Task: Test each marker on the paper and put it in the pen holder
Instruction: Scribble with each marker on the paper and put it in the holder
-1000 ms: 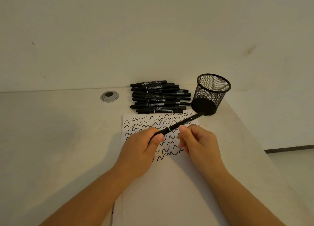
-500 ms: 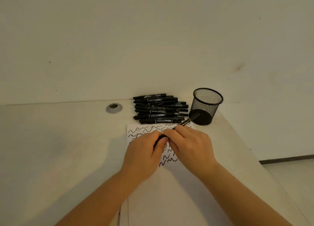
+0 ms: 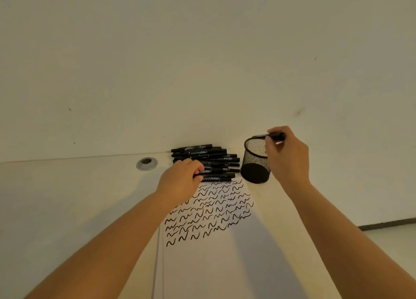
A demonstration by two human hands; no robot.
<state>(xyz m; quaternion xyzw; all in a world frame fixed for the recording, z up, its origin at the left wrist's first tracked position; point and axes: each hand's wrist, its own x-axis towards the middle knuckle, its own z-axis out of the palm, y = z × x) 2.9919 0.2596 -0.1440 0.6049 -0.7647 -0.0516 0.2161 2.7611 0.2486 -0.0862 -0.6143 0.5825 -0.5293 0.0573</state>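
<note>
Black marker above mesh holder

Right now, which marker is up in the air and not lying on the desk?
The marker gripped in the right hand, held above the pen holder. All the others lie in the pile on the desk.

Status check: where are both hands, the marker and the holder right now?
Right hand holds a marker over the holder rim. Left hand grips a marker in the pile. Holder upright beside paper, way in clear.
</note>
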